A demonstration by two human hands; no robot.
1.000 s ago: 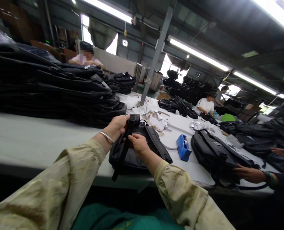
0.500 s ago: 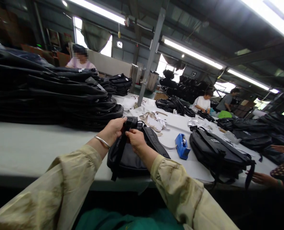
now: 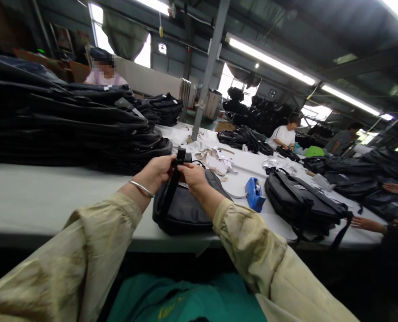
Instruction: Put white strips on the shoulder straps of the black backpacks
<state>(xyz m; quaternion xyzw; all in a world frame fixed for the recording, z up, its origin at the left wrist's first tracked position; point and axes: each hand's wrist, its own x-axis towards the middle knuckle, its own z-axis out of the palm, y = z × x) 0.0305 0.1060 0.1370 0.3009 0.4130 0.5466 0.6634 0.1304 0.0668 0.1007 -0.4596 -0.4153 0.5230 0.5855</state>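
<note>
A black bag (image 3: 192, 210) lies at the front edge of the white table. Above its left part, my left hand (image 3: 160, 171) and my right hand (image 3: 192, 175) pinch a black strap (image 3: 172, 190) between their fingers, close together. The strap's upper end sticks up past the fingertips and its lower part runs down over the bag. A bracelet circles my left wrist. Some small detail between the two hands is too small to make out.
Stacked black bags (image 3: 68, 125) rise at the left. Right of my bag stand a blue tape dispenser (image 3: 254, 195) and another black bag (image 3: 299, 201). Another person's hands (image 3: 368, 223) show at far right. Paper scraps (image 3: 215, 161) lie behind.
The strap's end now stands upright above my fingers instead of lying sideways. My hands have shifted slightly upward in the view. At far right, the other person's lower hand has come off the neighbouring bag's strap.
</note>
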